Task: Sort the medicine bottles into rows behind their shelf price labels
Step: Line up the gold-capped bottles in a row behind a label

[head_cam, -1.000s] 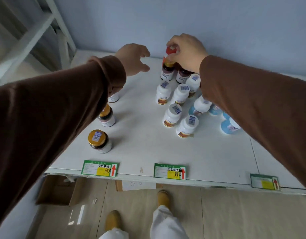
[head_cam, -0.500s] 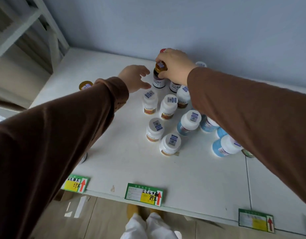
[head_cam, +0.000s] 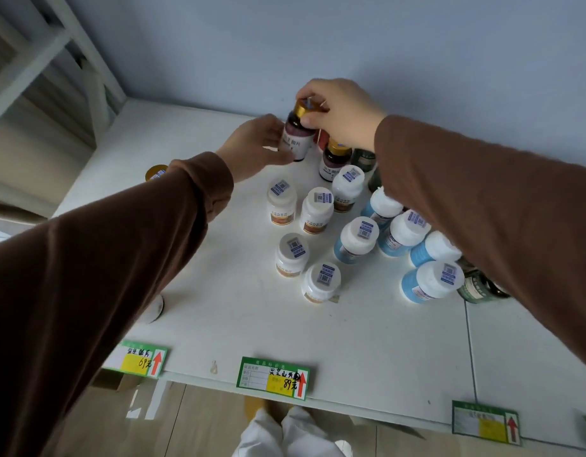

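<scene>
A dark gold-capped bottle (head_cam: 296, 137) is lifted at the back of the white shelf (head_cam: 245, 318). My right hand (head_cam: 342, 113) grips its cap from above. My left hand (head_cam: 257, 148) wraps around its body from the left. A second gold-capped dark bottle (head_cam: 335, 159) stands just right of it. Several white bottles (head_cam: 316, 210) cluster mid-shelf, and several blue bottles (head_cam: 356, 240) stand to their right. Green and yellow price labels (head_cam: 274, 377) line the front edge.
Another gold-capped bottle (head_cam: 155, 172) peeks out behind my left sleeve. Dark green bottles (head_cam: 479, 288) sit at the right under my right arm. A red-capped bottle (head_cam: 323, 139) hides behind my right hand. The blue wall (head_cam: 351, 44) closes the back.
My right hand lifted the gold-capped bottle off the shelf. My left hand moved right and closed around its body. The camera shifted closer and leftward.
</scene>
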Tool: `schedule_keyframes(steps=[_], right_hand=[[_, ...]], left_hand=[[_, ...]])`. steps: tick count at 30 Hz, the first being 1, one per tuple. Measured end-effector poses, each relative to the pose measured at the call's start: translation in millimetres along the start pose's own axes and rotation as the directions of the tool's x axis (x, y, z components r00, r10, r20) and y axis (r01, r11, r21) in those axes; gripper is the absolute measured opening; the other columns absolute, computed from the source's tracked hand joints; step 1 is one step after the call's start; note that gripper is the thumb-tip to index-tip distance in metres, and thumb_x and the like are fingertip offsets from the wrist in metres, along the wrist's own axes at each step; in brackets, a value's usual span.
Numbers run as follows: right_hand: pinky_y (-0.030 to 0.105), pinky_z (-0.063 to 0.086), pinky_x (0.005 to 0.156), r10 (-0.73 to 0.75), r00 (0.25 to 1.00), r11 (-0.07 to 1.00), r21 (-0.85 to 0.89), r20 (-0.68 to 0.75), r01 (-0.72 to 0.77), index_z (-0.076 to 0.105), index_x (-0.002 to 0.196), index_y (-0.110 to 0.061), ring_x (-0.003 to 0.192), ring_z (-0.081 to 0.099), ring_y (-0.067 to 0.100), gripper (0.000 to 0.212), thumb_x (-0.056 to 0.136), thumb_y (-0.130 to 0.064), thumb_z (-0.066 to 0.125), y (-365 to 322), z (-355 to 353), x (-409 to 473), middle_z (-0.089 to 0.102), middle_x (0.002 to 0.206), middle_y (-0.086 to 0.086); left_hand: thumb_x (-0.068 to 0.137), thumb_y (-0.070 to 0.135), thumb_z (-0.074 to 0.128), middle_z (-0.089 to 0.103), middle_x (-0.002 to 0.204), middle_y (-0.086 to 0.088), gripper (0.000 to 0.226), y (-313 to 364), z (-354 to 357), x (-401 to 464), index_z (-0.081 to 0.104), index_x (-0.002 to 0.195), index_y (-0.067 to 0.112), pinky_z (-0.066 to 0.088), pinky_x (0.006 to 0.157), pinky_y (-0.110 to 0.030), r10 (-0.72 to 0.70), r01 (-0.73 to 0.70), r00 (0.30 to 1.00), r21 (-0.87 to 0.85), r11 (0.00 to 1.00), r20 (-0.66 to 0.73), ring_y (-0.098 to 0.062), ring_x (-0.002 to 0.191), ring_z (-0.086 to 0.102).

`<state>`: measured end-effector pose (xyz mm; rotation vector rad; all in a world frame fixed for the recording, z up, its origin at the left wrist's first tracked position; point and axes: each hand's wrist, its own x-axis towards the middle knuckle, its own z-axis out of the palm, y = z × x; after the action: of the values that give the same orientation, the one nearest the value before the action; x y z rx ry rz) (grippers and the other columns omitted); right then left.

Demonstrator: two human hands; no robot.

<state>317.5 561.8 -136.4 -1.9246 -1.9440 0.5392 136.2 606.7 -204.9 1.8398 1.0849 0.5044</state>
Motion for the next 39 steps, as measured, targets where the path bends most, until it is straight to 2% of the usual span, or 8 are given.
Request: schedule_keyframes(steps=[6,9,14,18,24,28,32,39], right_hand=[[0.02,0.05,0.081,0.022,1.0,0.957,0.289,-0.007,-0.019,0.066,0.122,-0.021,0.099,0.064,0.01,0.032,0.092,-0.031,0.065,-27,-42,-19,0.068,0.114,-0.003],[0.017,0.05,0.071,0.046,0.999,0.894,0.447,-0.003,-0.04,0.071,0.109,-0.019,0.08,0.063,0.004,0.032,0.086,-0.041,0.071,-38,-51,-30,0.071,0.099,-0.005],[0.027,0.045,0.068,0.078,0.997,0.831,0.551,0.023,-0.078,0.071,0.1,-0.008,0.07,0.054,0.014,0.057,0.073,-0.058,0.075,-48,-48,-42,0.068,0.087,0.004],[0.025,0.047,0.068,0.064,0.998,0.803,0.593,0.028,-0.068,0.071,0.106,-0.006,0.077,0.055,0.018,0.05,0.079,-0.048,0.075,-58,-40,-51,0.07,0.105,0.019],[0.013,0.049,0.067,0.02,1.0,0.83,0.558,-0.006,-0.014,0.069,0.118,-0.015,0.079,0.057,0.009,0.035,0.089,-0.035,0.069,-79,-31,-46,0.068,0.118,0.011],[0.022,0.053,0.083,-0.001,0.993,0.905,0.422,-0.115,0.049,0.068,0.117,-0.009,0.082,0.058,0.008,0.035,0.088,-0.029,0.07,-98,-16,-26,0.068,0.112,0.01],[0.03,0.049,0.091,-0.041,0.98,0.969,0.23,-0.193,0.085,0.068,0.112,-0.014,0.098,0.061,0.016,0.029,0.087,-0.029,0.068,-118,6,4,0.067,0.108,-0.001],[0.025,0.041,0.091,-0.039,0.995,0.999,0.02,-0.091,0.041,0.061,0.128,-0.022,0.114,0.055,0.018,0.041,0.088,-0.028,0.068,-139,66,44,0.06,0.127,0.001]], left_hand=[[0.086,0.016,0.074,0.069,0.118,-0.01,0.04,33,-33,-38,0.056,0.121,0.006,0.051,0.1,-0.03,-0.006,0.068,0.989,-0.416,0.907,0.148,-0.02,0.109,0.065],[0.091,0.022,0.065,0.066,0.126,-0.013,0.041,40,-47,-55,0.056,0.128,0.005,0.048,0.105,-0.032,0.022,0.153,0.957,-0.57,0.807,0.288,-0.022,0.12,0.061],[0.096,0.025,0.054,0.059,0.135,-0.02,0.045,39,-59,-79,0.056,0.134,0.003,0.047,0.106,-0.034,0.033,0.292,0.901,-0.661,0.692,0.432,-0.027,0.128,0.057],[0.094,0.02,0.055,0.059,0.136,-0.02,0.045,38,-64,-88,0.054,0.135,0.002,0.048,0.105,-0.031,0.007,0.293,0.904,-0.631,0.718,0.427,-0.027,0.129,0.056],[0.079,0.01,0.068,0.067,0.128,-0.008,0.049,49,-81,-85,0.06,0.128,0.012,0.049,0.101,-0.024,-0.059,0.215,0.944,-0.468,0.857,0.325,-0.017,0.12,0.063],[0.08,0.009,0.077,0.07,0.116,-0.001,0.045,51,-102,-70,0.062,0.122,0.014,0.049,0.103,-0.031,-0.088,0.092,0.993,-0.048,0.995,0.079,-0.016,0.111,0.066],[0.075,0.018,0.083,0.069,0.115,-0.001,0.05,37,-121,-53,0.059,0.119,0.014,0.052,0.099,-0.04,-0.033,0.041,0.999,0.214,0.976,-0.042,-0.019,0.104,0.067],[0.08,0.016,0.08,0.065,0.121,-0.002,0.052,-29,-159,-40,0.059,0.127,0.015,0.049,0.091,-0.028,-0.036,-0.002,0.996,0.425,0.905,0.081,-0.019,0.11,0.063]])
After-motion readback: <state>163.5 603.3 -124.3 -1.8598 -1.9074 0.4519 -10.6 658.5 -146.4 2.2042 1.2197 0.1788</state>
